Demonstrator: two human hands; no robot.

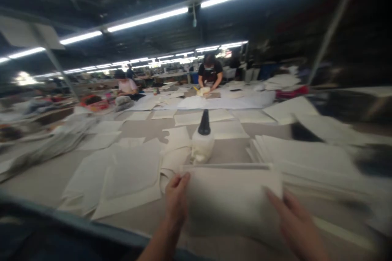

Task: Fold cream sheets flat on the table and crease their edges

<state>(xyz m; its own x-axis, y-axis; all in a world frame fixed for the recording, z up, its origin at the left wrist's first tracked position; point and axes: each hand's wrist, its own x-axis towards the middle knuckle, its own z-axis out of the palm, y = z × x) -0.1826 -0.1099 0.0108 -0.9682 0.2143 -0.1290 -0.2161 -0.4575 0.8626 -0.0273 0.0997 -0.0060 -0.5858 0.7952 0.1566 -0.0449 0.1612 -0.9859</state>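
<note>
A cream fabric panel (232, 199) is held up in front of me, its top edge nearly level. My left hand (177, 197) pinches its upper left corner, thumb on the near face. At the right edge, my right hand (295, 216) grips the same panel, slightly blurred, with fingers partly behind it. Just beyond the panel's top edge stands a white squeeze bottle (202, 144) with a black cone-shaped nozzle. The panel hides the tabletop directly behind it.
Flat cream pieces (131, 167) lie in overlapping layers at left, and a stack of panels (306, 155) is at right. Grey cloth (58, 138) is heaped along the left. Across the table, one person (210, 73) works with both hands; another person (125, 85) is farther left.
</note>
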